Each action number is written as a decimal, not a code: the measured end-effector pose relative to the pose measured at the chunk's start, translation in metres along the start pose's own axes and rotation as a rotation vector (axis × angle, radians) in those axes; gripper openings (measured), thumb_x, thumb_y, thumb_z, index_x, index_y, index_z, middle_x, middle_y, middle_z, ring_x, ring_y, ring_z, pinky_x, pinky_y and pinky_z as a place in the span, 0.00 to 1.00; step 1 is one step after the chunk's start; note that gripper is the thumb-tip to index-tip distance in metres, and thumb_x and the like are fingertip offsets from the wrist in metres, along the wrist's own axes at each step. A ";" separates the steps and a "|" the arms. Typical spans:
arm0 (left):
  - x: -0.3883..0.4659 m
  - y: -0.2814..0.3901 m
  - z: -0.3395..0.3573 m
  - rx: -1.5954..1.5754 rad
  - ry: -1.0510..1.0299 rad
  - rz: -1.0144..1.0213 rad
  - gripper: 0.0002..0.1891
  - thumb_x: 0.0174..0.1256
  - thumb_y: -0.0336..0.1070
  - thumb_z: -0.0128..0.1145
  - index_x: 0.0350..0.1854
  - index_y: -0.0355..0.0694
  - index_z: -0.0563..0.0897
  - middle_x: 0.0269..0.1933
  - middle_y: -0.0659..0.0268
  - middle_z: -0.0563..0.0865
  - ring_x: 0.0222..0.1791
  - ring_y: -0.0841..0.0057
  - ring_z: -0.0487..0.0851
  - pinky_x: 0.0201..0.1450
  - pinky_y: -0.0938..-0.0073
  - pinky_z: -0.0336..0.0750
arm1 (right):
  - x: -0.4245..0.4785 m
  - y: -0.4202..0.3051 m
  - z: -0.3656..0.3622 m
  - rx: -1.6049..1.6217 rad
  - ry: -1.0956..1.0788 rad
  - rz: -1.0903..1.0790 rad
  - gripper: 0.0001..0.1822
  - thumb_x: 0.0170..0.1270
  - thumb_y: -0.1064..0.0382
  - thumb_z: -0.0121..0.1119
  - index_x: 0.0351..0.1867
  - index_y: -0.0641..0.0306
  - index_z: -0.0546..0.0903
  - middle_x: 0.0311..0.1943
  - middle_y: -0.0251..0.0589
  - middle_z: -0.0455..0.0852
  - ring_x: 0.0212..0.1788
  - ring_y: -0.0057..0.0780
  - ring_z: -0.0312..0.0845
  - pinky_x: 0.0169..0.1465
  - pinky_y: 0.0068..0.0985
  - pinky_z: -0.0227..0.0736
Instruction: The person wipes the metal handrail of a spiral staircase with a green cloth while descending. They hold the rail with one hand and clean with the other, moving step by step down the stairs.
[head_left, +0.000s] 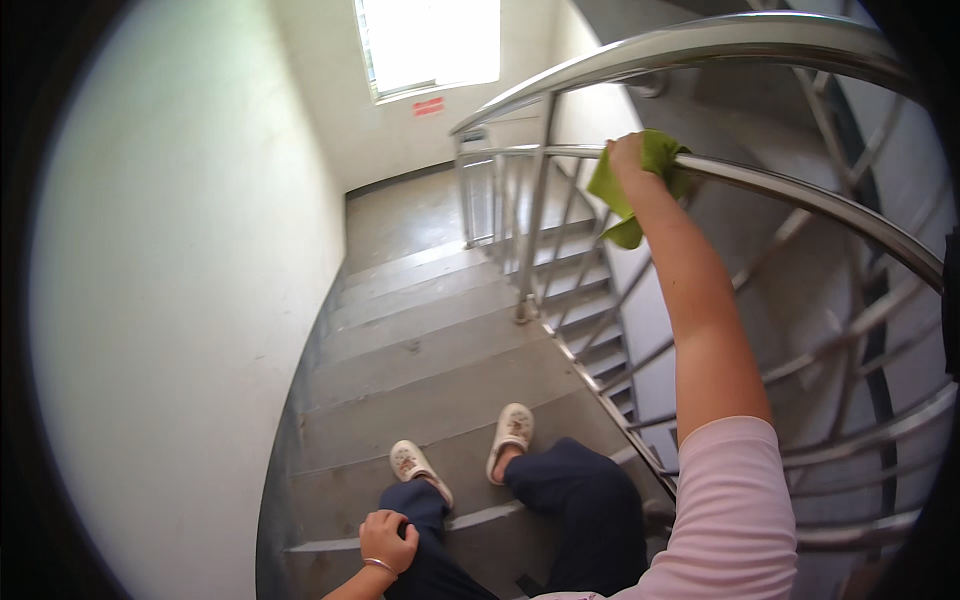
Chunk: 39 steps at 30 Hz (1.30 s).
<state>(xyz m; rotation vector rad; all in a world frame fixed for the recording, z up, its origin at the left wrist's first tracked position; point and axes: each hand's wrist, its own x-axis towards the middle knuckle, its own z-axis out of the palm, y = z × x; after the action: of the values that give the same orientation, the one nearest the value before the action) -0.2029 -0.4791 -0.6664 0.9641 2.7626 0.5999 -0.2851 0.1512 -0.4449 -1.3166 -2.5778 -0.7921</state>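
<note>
A green cloth (626, 214) is wrapped over the lower metal rail (810, 196) of the stair railing, and my right hand (627, 154) grips it there with the arm stretched out ahead. Part of the cloth hangs below the rail. My left hand (388, 538), with a bracelet at the wrist, rests on my left thigh or knee over dark blue trousers (577, 487). It holds no object that I can see. Above the cloth curves the thicker top handrail (720, 45).
Grey stairs (420, 360) lead down to a landing (405, 214) below a bright window (431, 45). A white wall (172, 300) borders the left side. Railing posts (536, 202) stand on the right, with another flight (581, 300) visible through them. My cream clogs (514, 427) are on a step.
</note>
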 end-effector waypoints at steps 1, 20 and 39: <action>0.003 0.002 0.000 0.000 -0.001 -0.007 0.05 0.45 0.38 0.59 0.24 0.45 0.81 0.33 0.67 0.81 0.41 0.67 0.77 0.44 0.65 0.68 | 0.012 -0.017 0.011 -0.009 0.056 0.029 0.23 0.67 0.45 0.40 0.40 0.55 0.85 0.41 0.41 0.86 0.45 0.41 0.81 0.50 0.45 0.70; -0.008 -0.004 0.006 0.025 0.029 -0.112 0.07 0.46 0.41 0.57 0.22 0.44 0.82 0.32 0.65 0.82 0.39 0.65 0.78 0.42 0.63 0.71 | -0.012 0.000 0.007 -0.112 0.265 -0.005 0.31 0.62 0.37 0.44 0.28 0.64 0.85 0.29 0.47 0.86 0.34 0.44 0.83 0.40 0.41 0.73; -0.044 0.007 0.018 -0.002 0.079 0.029 0.08 0.54 0.38 0.54 0.32 0.40 0.81 0.40 0.62 0.81 0.45 0.62 0.75 0.48 0.62 0.69 | -0.408 0.378 -0.390 -0.494 0.582 -0.038 0.28 0.66 0.45 0.44 0.18 0.65 0.80 0.22 0.49 0.82 0.27 0.46 0.78 0.36 0.38 0.72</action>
<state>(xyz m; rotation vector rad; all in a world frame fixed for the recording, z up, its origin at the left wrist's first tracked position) -0.1600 -0.4960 -0.6791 1.0032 2.8199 0.6593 0.2171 -0.1588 -0.1085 -0.9296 -2.0137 -1.6126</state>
